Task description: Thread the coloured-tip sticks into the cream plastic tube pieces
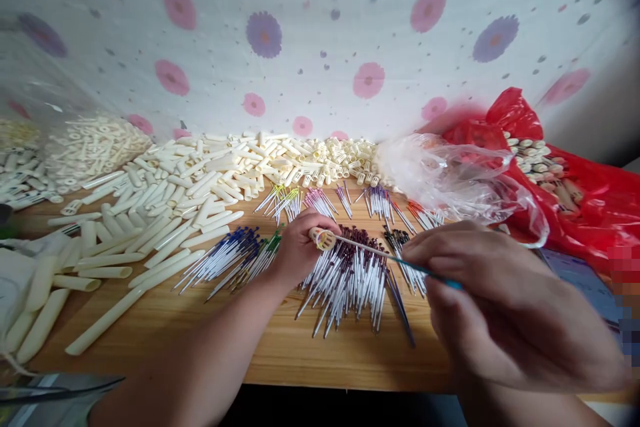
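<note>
My left hand [296, 250] is closed around a cream plastic pen part [323, 238] with a slotted, round end that faces right. Pinched in my right hand [500, 307] is a thin pen refill [420, 268], pale along its shaft and teal toward the near end. Its far tip reaches the slotted end of the pen part; whether it is inside, I cannot tell. Just below lies a big fan of white refills with maroon ends [357, 273]. Left of my left hand are blue-ended refills [225, 253].
Cream pen barrels [165, 227] are heaped at the left and back of the wooden table [320, 357]. Several small colour-sorted refill bundles lie mid-table. At the right are a clear plastic bag [455, 170], a red bag [600, 187] and a phone-like dark screen [575, 280].
</note>
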A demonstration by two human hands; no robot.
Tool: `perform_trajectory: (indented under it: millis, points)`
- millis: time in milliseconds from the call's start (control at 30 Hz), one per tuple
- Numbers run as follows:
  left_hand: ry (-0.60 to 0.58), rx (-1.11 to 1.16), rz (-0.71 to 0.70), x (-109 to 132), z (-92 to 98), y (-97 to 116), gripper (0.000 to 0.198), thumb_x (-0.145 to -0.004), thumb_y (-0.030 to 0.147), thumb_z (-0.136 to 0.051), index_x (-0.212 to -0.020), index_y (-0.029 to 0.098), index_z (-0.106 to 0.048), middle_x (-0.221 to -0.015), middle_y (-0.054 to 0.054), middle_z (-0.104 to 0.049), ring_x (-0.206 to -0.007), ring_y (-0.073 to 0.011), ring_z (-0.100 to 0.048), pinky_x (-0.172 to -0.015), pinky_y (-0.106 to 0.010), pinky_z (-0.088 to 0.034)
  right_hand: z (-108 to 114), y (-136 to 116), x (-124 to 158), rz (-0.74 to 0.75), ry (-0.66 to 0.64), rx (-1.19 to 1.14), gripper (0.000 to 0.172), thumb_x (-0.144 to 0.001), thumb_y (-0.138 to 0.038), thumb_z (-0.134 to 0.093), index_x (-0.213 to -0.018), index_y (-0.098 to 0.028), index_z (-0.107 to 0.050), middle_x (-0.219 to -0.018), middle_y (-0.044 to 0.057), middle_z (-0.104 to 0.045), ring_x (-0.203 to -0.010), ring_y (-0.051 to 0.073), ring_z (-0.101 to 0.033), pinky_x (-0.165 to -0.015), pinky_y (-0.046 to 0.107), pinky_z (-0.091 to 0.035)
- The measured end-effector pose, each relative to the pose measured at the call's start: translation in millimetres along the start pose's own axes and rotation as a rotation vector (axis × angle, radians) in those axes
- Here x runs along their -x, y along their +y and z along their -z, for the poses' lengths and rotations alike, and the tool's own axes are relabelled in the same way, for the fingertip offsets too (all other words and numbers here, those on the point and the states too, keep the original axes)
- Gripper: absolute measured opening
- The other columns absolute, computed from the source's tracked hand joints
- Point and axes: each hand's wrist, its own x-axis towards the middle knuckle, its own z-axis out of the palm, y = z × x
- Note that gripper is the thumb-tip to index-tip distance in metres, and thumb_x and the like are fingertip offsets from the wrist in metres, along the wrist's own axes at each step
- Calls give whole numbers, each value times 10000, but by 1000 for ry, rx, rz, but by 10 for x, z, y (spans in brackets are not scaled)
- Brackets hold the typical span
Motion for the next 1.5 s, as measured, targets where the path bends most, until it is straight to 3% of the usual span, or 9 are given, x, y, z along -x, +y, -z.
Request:
perform_trajectory:
  millis: [300, 533, 667, 767, 833, 1133, 1500]
  points:
    - [-22, 30, -39, 5, -16, 62, 118, -789, 264, -616, -695, 194, -635, -698, -6, -603, -702, -156, -559, -687, -296, -438, -311, 59, -32, 147, -45, 76, 252, -778, -85, -583, -981, -234, -596, -819, 64, -694, -792, 165, -667, -683, 298, -568]
    - [27, -32, -62, -8, -2, 7, 71, -774, 250, -622, -736, 190, -626, -737, -1, -547, -702, -146, -534, -661, -278, -425, -444, 156, 8, 11, 4, -25, 233, -774, -48, -577, -953, -197, -599, -820, 74, -669, -764, 157, -644, -681, 298, -552]
    - [-13, -80, -106, 2, 54, 5, 284, -801, 454, -585, -894, 187, -616, -850, -35, -534, -823, -182, -528, -729, -301, -423, -459, 235, 19, -6, -48, 59, 227, -785, -51, -572, -970, -176, -611, -868, 79, -653, -796, 157, -616, -680, 297, -526]
    - [-64, -105, -135, 23, 90, 1, 559, -820, 629, -399, -1123, 186, -554, -980, -77, -505, -917, -210, -502, -817, -334, -415, -457, 313, 33, -11, -101, 155, 215, -790, -58, -574, -967, -173, -620, -881, 78, -618, -799, 157, -582, -686, 310, -501]
    - [-82, -127, -123, 34, 96, -5, 614, -844, 636, -288, -1193, 187, -519, -1028, -93, -486, -955, -216, -489, -859, -347, -403, -458, 356, 42, -20, -89, 191, 179, -786, -76, -590, -923, -185, -626, -848, 57, -577, -777, 148, -555, -663, 301, -483]
    - [48, -251, -169, 27, 55, -5, 536, -833, 622, -321, -934, 184, -612, -925, -68, -469, -922, -209, -486, -821, -359, -422, -494, 391, 11, -124, -43, 147, 67, -760, -98, -632, -767, -164, -618, -783, 16, -489, -733, 116, -508, -638, 261, -429]
    - [203, -418, -240, 23, 81, -39, 488, -844, 586, -368, -908, 184, -637, -901, -57, -440, -879, -201, -478, -793, -356, -436, -619, 380, 74, -331, 19, -5, 72, -805, -126, -587, -759, -165, -626, -786, 20, -511, -765, 127, -513, -683, 269, -425]
